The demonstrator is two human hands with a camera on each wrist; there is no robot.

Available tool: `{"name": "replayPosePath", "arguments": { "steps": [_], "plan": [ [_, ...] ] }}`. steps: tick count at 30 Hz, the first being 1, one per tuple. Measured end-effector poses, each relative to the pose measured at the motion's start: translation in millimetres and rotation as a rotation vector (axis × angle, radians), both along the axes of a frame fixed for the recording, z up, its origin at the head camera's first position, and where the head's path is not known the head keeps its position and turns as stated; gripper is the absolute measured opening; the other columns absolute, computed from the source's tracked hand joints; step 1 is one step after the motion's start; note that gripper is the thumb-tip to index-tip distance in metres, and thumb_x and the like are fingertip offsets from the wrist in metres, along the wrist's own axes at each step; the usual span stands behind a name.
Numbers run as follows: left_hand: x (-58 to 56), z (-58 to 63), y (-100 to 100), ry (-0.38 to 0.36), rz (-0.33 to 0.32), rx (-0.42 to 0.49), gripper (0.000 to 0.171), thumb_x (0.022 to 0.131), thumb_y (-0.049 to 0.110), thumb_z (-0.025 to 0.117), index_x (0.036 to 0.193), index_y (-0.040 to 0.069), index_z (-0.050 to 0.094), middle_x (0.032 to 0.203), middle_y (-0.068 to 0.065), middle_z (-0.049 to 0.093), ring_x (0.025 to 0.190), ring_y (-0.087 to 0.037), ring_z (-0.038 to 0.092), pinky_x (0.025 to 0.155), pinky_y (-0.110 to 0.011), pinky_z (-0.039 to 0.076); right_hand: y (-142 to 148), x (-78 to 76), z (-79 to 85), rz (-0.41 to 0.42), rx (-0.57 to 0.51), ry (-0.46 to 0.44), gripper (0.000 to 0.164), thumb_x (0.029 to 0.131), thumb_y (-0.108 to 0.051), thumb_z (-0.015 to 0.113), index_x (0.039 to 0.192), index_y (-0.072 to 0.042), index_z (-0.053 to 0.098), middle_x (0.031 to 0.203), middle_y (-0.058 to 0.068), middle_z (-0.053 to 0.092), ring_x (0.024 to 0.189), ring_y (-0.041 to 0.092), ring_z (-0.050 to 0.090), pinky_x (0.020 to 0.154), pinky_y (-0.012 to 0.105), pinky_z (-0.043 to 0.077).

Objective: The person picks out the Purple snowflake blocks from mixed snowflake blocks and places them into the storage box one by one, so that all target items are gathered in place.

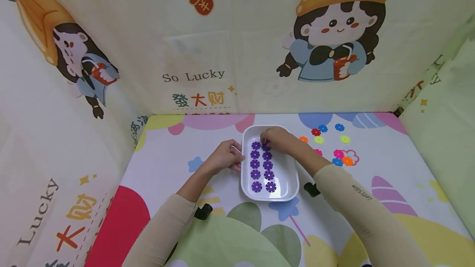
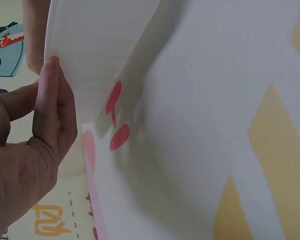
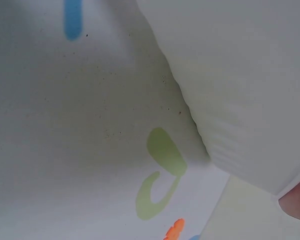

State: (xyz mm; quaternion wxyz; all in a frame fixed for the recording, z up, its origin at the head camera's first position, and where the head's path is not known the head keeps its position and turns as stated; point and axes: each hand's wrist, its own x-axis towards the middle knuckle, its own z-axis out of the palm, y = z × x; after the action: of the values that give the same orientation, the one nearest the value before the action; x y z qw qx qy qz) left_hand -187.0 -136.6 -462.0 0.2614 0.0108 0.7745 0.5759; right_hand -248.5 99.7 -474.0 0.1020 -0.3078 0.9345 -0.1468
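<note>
A white rectangular tray (image 1: 287, 180) stands on the table, holding two lengthwise columns of purple flower-shaped plastic discs (image 1: 255, 174). My left hand (image 1: 227, 155) holds the tray's left rim with its fingertips; in the left wrist view, fingers (image 2: 48, 95) touch the edge of the tray (image 2: 100, 55). Over the tray's far end, my right hand (image 1: 278, 138) has curled fingers on the farthest purple disc (image 1: 265, 147) of the right column, partly covering it. Only a bit of the right hand (image 3: 297, 202) shows in the right wrist view, beside the tray's outer wall (image 3: 240, 90).
Loose discs in several colours lie right of the tray, among them a red one (image 1: 316, 132), a yellow one (image 1: 345, 139), a blue one (image 1: 339, 127) and an orange one (image 1: 348, 161). A printed cloth (image 1: 208, 135) covers the table. Printed curtains (image 1: 256, 73) stand behind and at both sides.
</note>
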Motion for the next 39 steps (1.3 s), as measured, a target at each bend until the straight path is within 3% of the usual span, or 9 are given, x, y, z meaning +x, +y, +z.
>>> {"name": "replayPosePath", "arguments": {
  "steps": [26,39],
  "plan": [
    [0.9,-0.8,0,-0.003,0.003,-0.011,0.029,0.097,-0.001,0.066,0.123,-0.004,0.053,0.097,-0.022,0.067,0.059,-0.017,0.07,0.063,-0.038,0.068,0,-1.3,-2.9,-0.027,0.021,-0.038,0.017,0.093,-0.008,0.077,0.11,-0.009,0.076,0.105,0.008,0.073,0.095,0.022,0.068,0.094,0.038,0.065],
    [0.8,-3.4,1,0.005,0.011,-0.013,0.027,0.097,-0.001,0.066,0.121,-0.003,0.054,0.089,-0.014,0.065,0.059,-0.017,0.069,0.062,-0.038,0.068,10,1.2,14.5,-0.032,-0.151,-0.163,0.024,0.094,-0.009,0.076,0.118,-0.007,0.074,0.111,0.01,0.074,0.097,0.022,0.069,0.089,0.037,0.067]
  ]
}}
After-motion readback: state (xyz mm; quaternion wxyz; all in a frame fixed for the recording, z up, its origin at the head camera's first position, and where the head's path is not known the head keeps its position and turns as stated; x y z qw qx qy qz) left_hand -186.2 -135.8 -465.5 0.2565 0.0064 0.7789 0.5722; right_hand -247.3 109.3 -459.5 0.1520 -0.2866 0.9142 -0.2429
